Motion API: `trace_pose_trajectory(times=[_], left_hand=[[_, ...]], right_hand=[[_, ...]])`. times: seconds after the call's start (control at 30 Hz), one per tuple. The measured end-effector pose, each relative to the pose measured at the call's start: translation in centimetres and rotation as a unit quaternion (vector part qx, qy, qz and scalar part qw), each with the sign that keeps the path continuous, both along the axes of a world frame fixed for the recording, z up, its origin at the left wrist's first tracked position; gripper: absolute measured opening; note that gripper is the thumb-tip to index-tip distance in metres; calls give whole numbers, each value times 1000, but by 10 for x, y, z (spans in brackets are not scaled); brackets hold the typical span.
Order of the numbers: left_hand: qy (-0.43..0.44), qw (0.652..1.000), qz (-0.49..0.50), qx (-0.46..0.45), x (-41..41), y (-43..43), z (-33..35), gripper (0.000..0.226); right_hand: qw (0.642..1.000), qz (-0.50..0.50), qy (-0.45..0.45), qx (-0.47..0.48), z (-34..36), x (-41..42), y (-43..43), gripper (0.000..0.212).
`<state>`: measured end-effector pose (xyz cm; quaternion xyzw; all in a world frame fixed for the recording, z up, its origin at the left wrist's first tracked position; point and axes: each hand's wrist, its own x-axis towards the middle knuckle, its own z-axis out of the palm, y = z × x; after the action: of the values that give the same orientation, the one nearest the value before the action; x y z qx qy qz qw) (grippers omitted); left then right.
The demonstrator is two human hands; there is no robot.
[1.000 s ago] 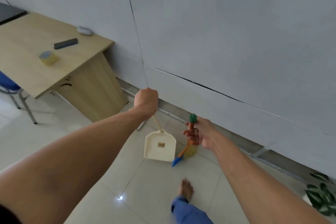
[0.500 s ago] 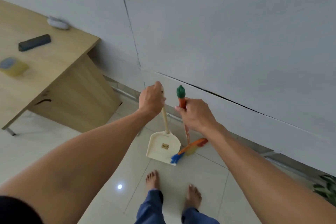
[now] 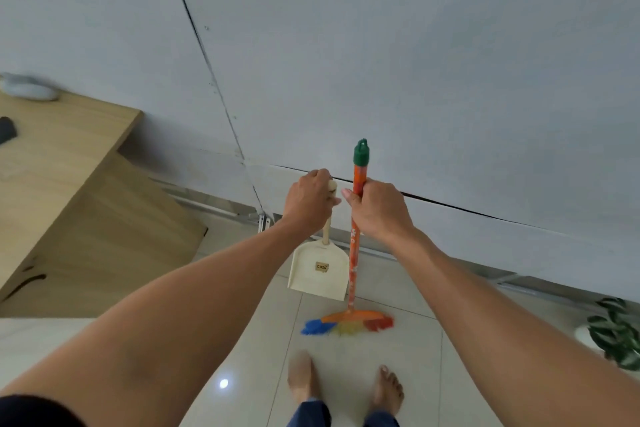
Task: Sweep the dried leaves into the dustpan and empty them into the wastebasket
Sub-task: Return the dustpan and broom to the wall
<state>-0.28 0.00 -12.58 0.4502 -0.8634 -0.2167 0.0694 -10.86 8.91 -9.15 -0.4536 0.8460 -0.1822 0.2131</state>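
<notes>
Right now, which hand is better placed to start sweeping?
Right, probably: the right hand grips the broom, whose head is down by the floor. The left hand holds the dustpan by its handle, beside the broom. No leaves are in view.

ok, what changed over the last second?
The right hand raised the broom from a slant to upright and brought it closer beside the dustpan, bristles low by the floor. Unchanged: the left hand grips the dustpan handle and the right hand grips the broom.
</notes>
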Motion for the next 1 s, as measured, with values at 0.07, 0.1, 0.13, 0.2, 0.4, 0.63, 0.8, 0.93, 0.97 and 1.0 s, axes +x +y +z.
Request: trace_pose_trajectory(times=[0.07,0.1,0.13,0.2,0.4,0.63,0.8,0.93,0.97,1.0], left_hand=[[35,999,1,18,-9,-7,-8,28],[55,998,6,26,-13,-10,-11,27],[69,997,9,32,-17,-13,-14,25],[81,996,15,36,-25,-18,-19,22],[94,995,37,23,-45,-33,-31,20],[93,995,32,16,-62,-40,-30,14],[62,997,46,29,-71,-54,-22,27],[31,999,35,26,-73,-59,-17,26],[24,999,34,23,-72,-59,-17,24],[18,999,33,20,-72,-58,-17,24]], right_hand=[[999,-36,-21,3,-20,-8,-7,32],[998,-50,-29,-1,-27,-10,-11,32],[998,-62,-34,-8,-34,-13,-16,31],[996,-79,-32,-18,-43,-17,-28,28],[991,-129,-12,-34,-59,-31,-64,33],[990,-140,0,-30,-64,-53,-79,34],[993,-116,19,-10,-64,-66,-81,27],[993,-115,16,1,-66,-61,-82,24],[993,-114,14,6,-65,-59,-82,24],[993,-114,12,11,-65,-58,-81,24]])
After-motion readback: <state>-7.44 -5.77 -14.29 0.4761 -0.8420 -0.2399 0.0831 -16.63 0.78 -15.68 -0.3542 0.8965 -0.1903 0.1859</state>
